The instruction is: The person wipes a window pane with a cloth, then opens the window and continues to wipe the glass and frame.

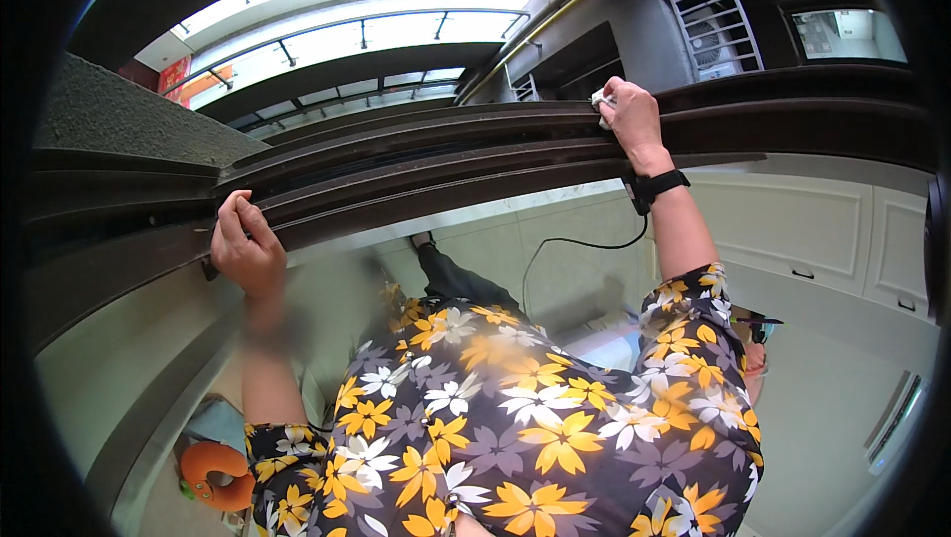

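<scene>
A dark brown window frame with long grooved tracks runs across the view. At its left end my left hand is closed with curled fingers around the frame's edge. Farther right and higher, my right hand pinches a small crumpled white cloth against the frame's outer rail. Most of the cloth is hidden by the fingers. A black strap with a small device sits on my right wrist, and a thin black cable hangs from it.
Beyond the frame lie a railing, a yellow pipe and a barred opening with an outdoor fan unit. A rough grey wall stands at left. Pale cabinets are on the right; an orange ring-shaped object is low left.
</scene>
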Demonstrator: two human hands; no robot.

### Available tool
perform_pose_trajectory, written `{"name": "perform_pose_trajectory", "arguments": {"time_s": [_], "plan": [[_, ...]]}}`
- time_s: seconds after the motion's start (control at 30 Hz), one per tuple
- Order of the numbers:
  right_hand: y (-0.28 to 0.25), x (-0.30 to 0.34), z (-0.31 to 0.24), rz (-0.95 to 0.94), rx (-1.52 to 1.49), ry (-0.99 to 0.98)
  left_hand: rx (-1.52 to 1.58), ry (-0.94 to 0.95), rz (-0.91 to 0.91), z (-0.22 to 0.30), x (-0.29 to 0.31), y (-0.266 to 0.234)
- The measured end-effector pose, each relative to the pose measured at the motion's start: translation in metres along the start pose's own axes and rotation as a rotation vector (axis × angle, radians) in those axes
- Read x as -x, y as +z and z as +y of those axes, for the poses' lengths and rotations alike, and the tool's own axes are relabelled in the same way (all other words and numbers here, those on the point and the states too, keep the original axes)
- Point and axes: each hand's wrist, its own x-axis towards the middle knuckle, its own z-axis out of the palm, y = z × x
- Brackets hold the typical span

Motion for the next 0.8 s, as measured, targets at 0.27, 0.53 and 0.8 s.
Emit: {"name": "perform_pose_trajectory", "arguments": {"time_s": [0.27,0.53,0.8], "plan": [[0.001,-0.001,0.016,-0.126,-0.095,-0.232,0.012,-0.002,0.023,0.000,0.000,0.000],[0.010,-0.010,-0.003,-0.128,-0.058,-0.094,0.016,-0.058,-0.022,-0.003,0.004,-0.004],[0.013,-0.008,-0.030,-0.012,-0.059,-0.088,0.015,0.006,0.036,0.000,0.000,-0.002]]}}
